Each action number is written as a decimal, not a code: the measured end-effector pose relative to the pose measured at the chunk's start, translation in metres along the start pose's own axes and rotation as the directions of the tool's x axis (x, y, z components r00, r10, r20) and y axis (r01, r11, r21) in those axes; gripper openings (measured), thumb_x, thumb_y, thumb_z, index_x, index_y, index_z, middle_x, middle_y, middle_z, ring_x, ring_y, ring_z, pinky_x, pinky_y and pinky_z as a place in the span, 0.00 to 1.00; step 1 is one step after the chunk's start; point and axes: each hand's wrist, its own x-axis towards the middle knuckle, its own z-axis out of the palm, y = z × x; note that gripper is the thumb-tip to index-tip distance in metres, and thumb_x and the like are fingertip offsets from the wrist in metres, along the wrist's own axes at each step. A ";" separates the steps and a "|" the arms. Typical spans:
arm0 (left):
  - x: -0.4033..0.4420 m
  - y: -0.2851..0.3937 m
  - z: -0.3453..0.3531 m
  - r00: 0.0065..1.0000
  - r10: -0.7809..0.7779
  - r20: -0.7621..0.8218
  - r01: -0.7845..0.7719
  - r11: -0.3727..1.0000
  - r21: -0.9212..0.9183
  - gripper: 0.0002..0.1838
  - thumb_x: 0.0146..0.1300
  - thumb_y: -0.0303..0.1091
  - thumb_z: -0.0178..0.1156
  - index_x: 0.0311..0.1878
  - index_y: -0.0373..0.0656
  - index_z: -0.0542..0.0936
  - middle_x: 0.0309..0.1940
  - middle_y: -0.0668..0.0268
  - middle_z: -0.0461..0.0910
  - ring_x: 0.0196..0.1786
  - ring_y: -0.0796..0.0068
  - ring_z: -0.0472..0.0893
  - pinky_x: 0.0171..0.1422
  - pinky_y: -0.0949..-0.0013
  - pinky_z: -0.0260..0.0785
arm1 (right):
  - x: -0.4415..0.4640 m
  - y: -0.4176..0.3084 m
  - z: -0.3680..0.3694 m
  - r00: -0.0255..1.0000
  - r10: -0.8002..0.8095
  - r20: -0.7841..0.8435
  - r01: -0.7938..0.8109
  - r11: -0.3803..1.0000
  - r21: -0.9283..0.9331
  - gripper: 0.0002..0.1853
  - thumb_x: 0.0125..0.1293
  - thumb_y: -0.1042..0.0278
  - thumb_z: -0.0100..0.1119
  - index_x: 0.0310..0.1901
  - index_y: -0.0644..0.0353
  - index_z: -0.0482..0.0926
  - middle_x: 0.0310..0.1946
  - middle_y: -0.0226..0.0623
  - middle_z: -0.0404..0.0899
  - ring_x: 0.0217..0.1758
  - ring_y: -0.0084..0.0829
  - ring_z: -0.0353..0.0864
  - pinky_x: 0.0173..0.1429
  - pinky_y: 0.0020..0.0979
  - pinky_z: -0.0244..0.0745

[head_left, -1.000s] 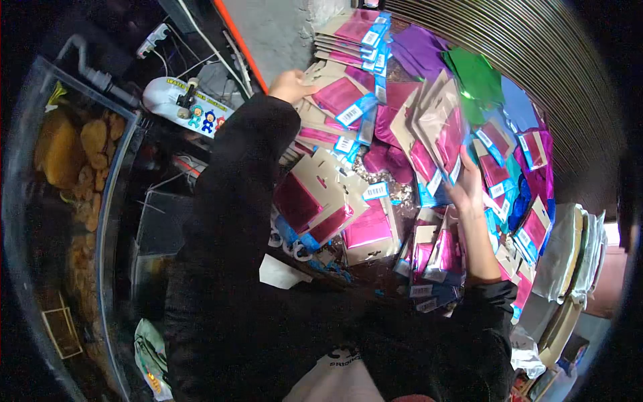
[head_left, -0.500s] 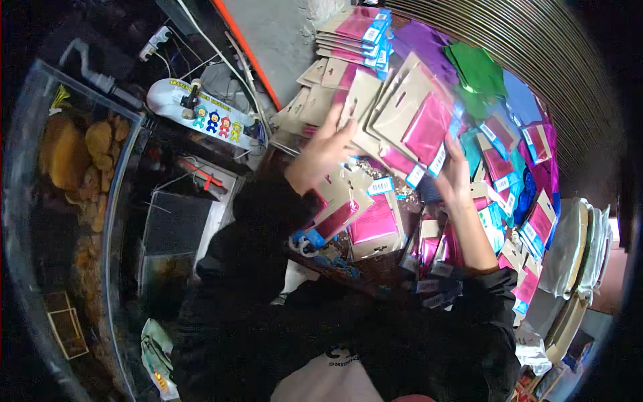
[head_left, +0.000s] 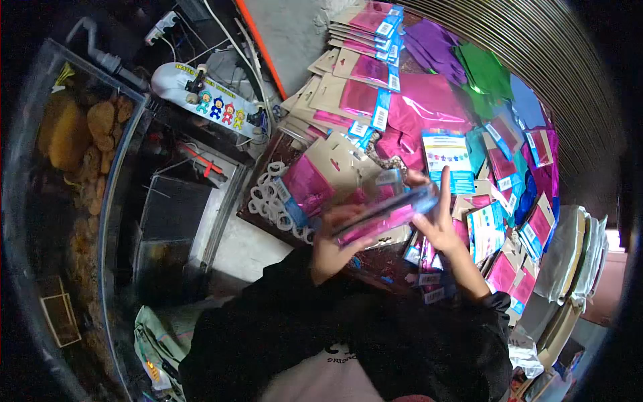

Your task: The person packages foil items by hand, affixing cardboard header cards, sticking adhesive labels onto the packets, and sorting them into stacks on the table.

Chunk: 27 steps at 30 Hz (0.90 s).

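Observation:
A stack of flat pink packets [head_left: 385, 218], with beige cards and clear wrap, is tilted nearly edge-on and blurred by motion. My left hand [head_left: 331, 251] is closed round its left end. My right hand [head_left: 439, 228] grips the right end between thumb and fingers, with the index finger stretched upward. Beneath and behind the stack lie more beige-carded pink packets [head_left: 308, 184]. A white and blue printed card [head_left: 447, 161] lies just beyond my right hand. How many packets I hold cannot be made out.
White rings [head_left: 271, 197] lie at the table's left edge. Piled packets [head_left: 365, 97] stand at the back, beside purple sheets [head_left: 435, 50] and green sheets [head_left: 482, 70]. More packets [head_left: 512, 271] cover the right side. A skateboard [head_left: 207, 100] and glass tank [head_left: 124, 221] are left.
Both hands have come down towards my body with the packets. The packets have turned from facing me to nearly edge-on. Pink sheets and the printed card behind them now show.

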 end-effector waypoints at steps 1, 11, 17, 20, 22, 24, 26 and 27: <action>-0.003 -0.009 0.006 0.956 0.288 -0.061 -0.292 0.953 -0.081 0.34 0.43 0.25 0.69 0.56 0.39 0.65 0.49 0.58 0.72 0.51 0.64 0.73 0.57 0.66 0.65 | 0.000 0.001 0.003 0.997 -0.069 0.045 0.068 0.997 0.031 0.43 0.55 0.75 0.57 0.69 0.59 0.43 0.63 0.48 0.58 0.66 0.37 0.57 0.68 0.33 0.49; -0.006 0.007 0.019 0.989 0.133 -0.071 -0.132 0.991 0.014 0.30 0.47 0.22 0.66 0.55 0.37 0.68 0.46 0.58 0.75 0.48 0.65 0.77 0.52 0.68 0.72 | -0.008 0.015 -0.033 0.956 0.183 0.229 -0.102 0.939 -0.328 0.45 0.52 0.75 0.60 0.68 0.61 0.42 0.63 0.46 0.57 0.65 0.38 0.58 0.67 0.33 0.51; 0.085 0.091 -0.032 0.884 -0.266 0.384 0.283 0.959 0.012 0.17 0.62 0.28 0.53 0.54 0.37 0.68 0.36 0.62 0.76 0.35 0.75 0.75 0.38 0.74 0.70 | 0.056 -0.034 -0.038 0.861 0.508 0.011 -0.496 0.837 0.230 0.34 0.50 0.76 0.62 0.60 0.65 0.61 0.52 0.43 0.71 0.50 0.33 0.72 0.57 0.29 0.65; 0.168 0.064 -0.064 0.887 0.112 0.448 -0.262 0.922 0.287 0.15 0.65 0.33 0.50 0.53 0.38 0.67 0.35 0.64 0.75 0.37 0.77 0.75 0.39 0.73 0.69 | 0.108 -0.019 -0.070 0.787 0.616 0.030 -0.563 0.698 0.443 0.23 0.52 0.74 0.59 0.52 0.64 0.70 0.41 0.39 0.77 0.39 0.30 0.77 0.49 0.27 0.70; 0.236 0.043 -0.081 0.941 -0.172 0.292 0.121 0.975 0.184 0.20 0.65 0.39 0.50 0.55 0.37 0.67 0.45 0.58 0.74 0.42 0.70 0.75 0.45 0.70 0.69 | 0.145 -0.005 -0.086 0.740 0.673 -0.004 -0.547 0.604 0.580 0.14 0.53 0.72 0.57 0.43 0.63 0.74 0.35 0.38 0.79 0.33 0.31 0.78 0.43 0.28 0.73; 0.271 0.035 -0.094 0.967 -0.228 0.118 0.215 0.970 0.110 0.22 0.64 0.41 0.52 0.56 0.37 0.67 0.48 0.56 0.73 0.44 0.68 0.75 0.48 0.68 0.69 | 0.182 0.020 -0.101 0.740 0.668 -0.075 -0.476 0.600 0.643 0.10 0.53 0.71 0.58 0.39 0.61 0.76 0.32 0.40 0.79 0.32 0.33 0.78 0.40 0.30 0.75; 0.309 -0.013 -0.113 0.992 -0.120 -0.031 0.102 0.650 0.753 0.27 0.60 0.43 0.56 0.58 0.37 0.66 0.53 0.57 0.72 0.48 0.64 0.75 0.52 0.67 0.67 | 0.213 0.059 -0.124 0.776 0.630 0.012 -0.481 0.580 0.658 0.10 0.54 0.71 0.55 0.39 0.61 0.76 0.32 0.40 0.79 0.32 0.34 0.78 0.38 0.33 0.75; 0.313 -0.026 -0.112 0.993 -0.115 -0.023 0.093 0.648 0.756 0.27 0.60 0.43 0.56 0.58 0.37 0.66 0.53 0.57 0.72 0.48 0.64 0.75 0.52 0.67 0.67 | 0.224 0.062 -0.117 0.736 0.676 -0.037 -0.524 0.603 0.601 0.09 0.54 0.71 0.55 0.37 0.61 0.76 0.32 0.40 0.79 0.31 0.34 0.78 0.37 0.33 0.75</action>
